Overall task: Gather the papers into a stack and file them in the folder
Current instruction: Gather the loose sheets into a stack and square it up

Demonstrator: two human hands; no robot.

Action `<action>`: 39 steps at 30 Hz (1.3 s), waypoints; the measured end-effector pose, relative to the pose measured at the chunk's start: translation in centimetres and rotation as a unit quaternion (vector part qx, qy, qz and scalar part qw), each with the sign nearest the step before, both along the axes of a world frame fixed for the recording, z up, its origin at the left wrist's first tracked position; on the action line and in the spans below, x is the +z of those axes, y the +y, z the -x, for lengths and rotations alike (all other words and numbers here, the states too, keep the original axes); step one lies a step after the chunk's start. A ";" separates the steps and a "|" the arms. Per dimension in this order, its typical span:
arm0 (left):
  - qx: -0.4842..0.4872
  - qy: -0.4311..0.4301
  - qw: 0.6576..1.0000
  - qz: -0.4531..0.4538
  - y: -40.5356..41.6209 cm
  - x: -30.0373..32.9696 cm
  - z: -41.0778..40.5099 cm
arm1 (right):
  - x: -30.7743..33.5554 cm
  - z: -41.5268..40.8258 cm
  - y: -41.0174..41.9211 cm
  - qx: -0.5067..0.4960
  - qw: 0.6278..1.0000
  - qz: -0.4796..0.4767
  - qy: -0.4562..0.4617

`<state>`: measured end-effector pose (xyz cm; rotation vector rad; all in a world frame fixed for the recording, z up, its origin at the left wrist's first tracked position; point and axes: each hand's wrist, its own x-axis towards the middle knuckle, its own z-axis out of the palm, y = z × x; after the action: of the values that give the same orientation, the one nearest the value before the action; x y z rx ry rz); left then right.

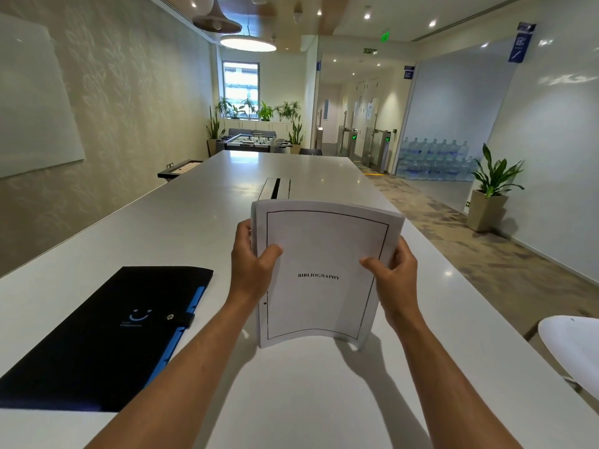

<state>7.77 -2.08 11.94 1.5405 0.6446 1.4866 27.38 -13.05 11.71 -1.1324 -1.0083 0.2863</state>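
Papers upright in both hands, folder closed alongside

The counter lies bare in front of and beyond the upright paper stack. To the left, the closed black folder lies flat, with a bare strip between it and the stack. A recessed cable slot sits behind the stack. A white chair edge juts in at the right.
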 end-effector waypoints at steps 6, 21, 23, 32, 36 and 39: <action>-0.010 0.019 0.998 0.053 -0.8 -2.1 -1.1 | -2.7 1.1 0.5 -0.008 0.998 0.059 0.018; -0.014 -0.022 0.996 0.085 -1.6 -3.2 -1.0 | -4.2 1.9 0.1 -0.036 0.998 0.047 0.031; -0.025 -0.014 0.996 0.086 -1.7 -3.2 -1.2 | -4.4 2.0 0.3 -0.033 0.998 0.044 0.038; -0.060 -0.006 0.992 0.107 -1.2 -3.7 -0.7 | -4.8 1.1 0.3 -0.016 0.997 0.069 0.023; -0.030 -0.022 0.994 0.107 -1.3 -3.5 -0.8 | -4.4 1.5 0.5 -0.039 0.998 0.048 0.027; -0.023 -0.029 0.995 0.094 -1.1 -2.6 -0.5 | -3.7 1.3 0.4 -0.055 0.998 0.031 0.008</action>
<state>8.28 -3.21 9.33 1.3536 0.6897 1.3896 26.05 -12.66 8.01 -1.2348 -0.9246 0.2393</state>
